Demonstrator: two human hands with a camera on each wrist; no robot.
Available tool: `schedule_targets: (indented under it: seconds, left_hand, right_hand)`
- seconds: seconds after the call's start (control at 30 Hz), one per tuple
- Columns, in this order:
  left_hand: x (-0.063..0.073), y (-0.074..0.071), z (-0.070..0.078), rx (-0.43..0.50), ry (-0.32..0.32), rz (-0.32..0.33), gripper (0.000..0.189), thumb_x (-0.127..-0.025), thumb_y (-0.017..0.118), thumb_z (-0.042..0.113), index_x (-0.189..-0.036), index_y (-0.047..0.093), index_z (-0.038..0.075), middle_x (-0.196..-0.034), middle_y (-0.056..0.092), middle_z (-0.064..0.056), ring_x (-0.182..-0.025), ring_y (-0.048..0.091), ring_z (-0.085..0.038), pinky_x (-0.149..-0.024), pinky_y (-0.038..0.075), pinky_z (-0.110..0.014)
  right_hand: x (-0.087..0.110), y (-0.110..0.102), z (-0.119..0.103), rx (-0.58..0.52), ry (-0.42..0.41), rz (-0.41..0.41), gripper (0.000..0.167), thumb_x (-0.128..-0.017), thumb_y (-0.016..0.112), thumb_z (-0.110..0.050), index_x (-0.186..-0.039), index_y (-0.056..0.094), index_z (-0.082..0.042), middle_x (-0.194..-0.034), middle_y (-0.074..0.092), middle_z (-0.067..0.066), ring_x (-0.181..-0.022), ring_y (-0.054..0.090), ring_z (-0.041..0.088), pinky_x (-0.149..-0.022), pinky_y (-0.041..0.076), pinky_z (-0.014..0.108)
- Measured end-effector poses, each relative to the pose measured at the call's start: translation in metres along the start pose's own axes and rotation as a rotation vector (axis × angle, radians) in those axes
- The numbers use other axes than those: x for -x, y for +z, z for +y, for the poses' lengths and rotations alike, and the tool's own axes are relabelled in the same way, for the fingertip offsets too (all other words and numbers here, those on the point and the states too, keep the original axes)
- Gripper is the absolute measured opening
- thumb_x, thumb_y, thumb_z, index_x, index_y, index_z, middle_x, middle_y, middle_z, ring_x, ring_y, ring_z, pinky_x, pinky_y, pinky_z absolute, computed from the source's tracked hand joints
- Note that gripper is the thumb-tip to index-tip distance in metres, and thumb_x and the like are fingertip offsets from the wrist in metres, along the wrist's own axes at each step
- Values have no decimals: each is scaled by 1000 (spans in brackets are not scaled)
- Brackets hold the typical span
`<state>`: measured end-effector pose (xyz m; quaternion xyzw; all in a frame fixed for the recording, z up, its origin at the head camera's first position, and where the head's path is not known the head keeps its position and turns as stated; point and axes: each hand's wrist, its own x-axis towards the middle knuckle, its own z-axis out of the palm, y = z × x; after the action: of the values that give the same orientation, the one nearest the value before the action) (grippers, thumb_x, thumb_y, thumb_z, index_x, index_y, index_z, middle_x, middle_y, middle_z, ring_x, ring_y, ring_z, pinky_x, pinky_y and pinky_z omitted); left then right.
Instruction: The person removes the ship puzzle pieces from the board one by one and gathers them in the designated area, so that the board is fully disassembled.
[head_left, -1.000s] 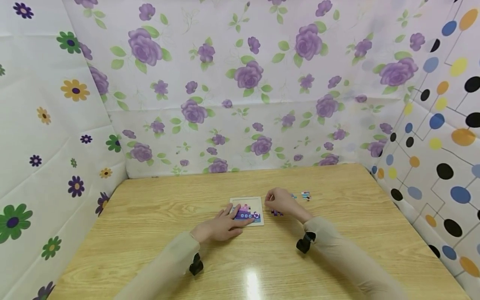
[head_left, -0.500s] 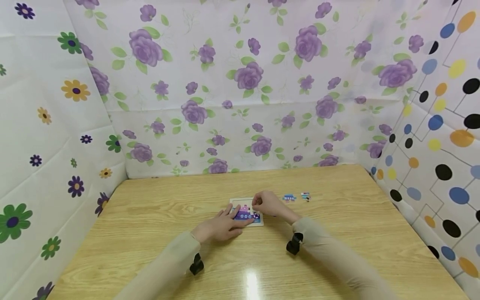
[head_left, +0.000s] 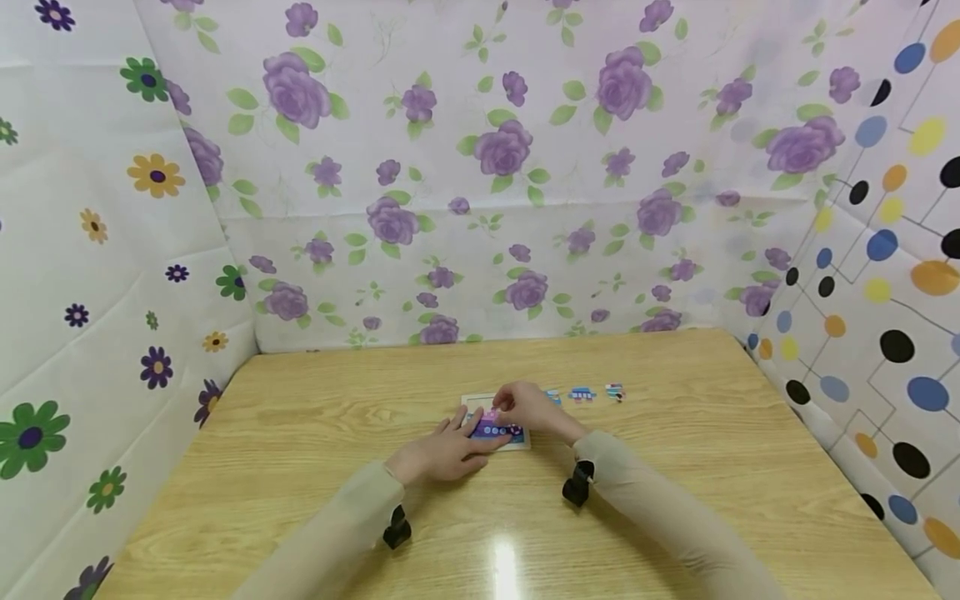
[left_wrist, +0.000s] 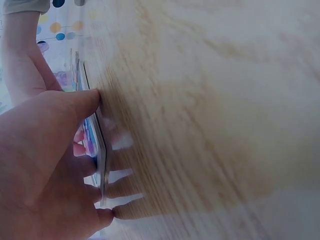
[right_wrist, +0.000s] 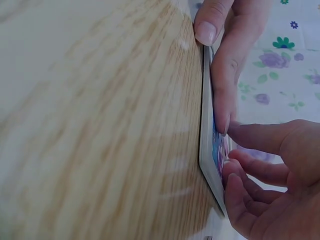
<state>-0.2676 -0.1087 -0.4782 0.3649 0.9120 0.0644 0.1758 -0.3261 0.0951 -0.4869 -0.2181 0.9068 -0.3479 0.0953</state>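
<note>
A small jigsaw puzzle board (head_left: 516,445) with a pale frame lies on the table, its picture showing a purple and pink ship on blue. Spread across its left and front part, my left hand (head_left: 444,451) rests with fingers fairly straight; in the left wrist view its thumb (left_wrist: 89,102) lies at the board's edge. Over the board's right part is my right hand (head_left: 531,408), fingertips bent together at the picture. It pinches a small puzzle piece, mostly hidden by the fingers (right_wrist: 257,167). The right wrist view shows both hands close together at the board (right_wrist: 206,135).
Loose puzzle pieces lie right of the board: one partly behind the right hand, a blue one (head_left: 582,394) and another (head_left: 615,392) farther right. The wooden table (head_left: 360,387) meets a flowered cloth wall (head_left: 465,275) at the back, with patterned cloth on both sides.
My right hand has moved left from the table beside the board onto the picture, uncovering loose pieces behind it. The left hand has stayed in place on the board.
</note>
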Motion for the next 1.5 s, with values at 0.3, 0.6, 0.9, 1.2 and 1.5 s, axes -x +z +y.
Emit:
schedule_targets:
  seconds: [0.3, 0.6, 0.9, 1.2, 1.5]
  left_hand:
    - [-3, 4, -1, -15, -7, -1, 48, -105, 34, 40, -152, 22, 45, -162, 5, -20, -147, 0, -47, -114, 19, -64]
    - [-3, 5, -2, -20, -18, -5, 49, -105, 34, 41, -151, 20, 46, -162, 3, -19, -147, -1, -47, -115, 19, -63]
    - [-2, 5, -1, -4, -15, -12, 48, -105, 35, 40, -152, 23, 45, -162, 3, -20, -147, -2, -46, -114, 19, -64]
    - [-5, 6, -3, -10, -25, -7, 48, -105, 34, 41, -151, 22, 47, -162, 4, -19, -147, -1, -48, -114, 20, -63]
    - [-4, 5, -2, -13, -21, -11, 48, -105, 33, 40, -152, 21, 45, -162, 4, -19, -147, -2, -48, -114, 19, -64]
  right_hand:
    - [-3, 1, -4, 27, 21, -37, 20, -83, 76, -13, -101, 68, -6, -89, 66, 3, -80, 58, 13, -75, 51, 31]
    - [-8, 4, -5, 86, 9, -43, 19, -82, 76, -9, -96, 64, -6, -87, 62, 3, -78, 53, 13, -74, 48, 29]
    - [-7, 5, -3, 51, -14, -48, 20, -82, 74, -4, -97, 60, -6, -89, 62, 5, -81, 56, 15, -75, 49, 30]
    - [-5, 2, -1, 24, -84, -38, 20, -85, 69, -2, -99, 56, -7, -90, 64, 7, -79, 58, 14, -71, 51, 29]
    - [0, -1, 0, -65, -83, 3, 12, -92, 59, 0, -101, 57, -6, -90, 65, 7, -77, 59, 14, -66, 50, 26]
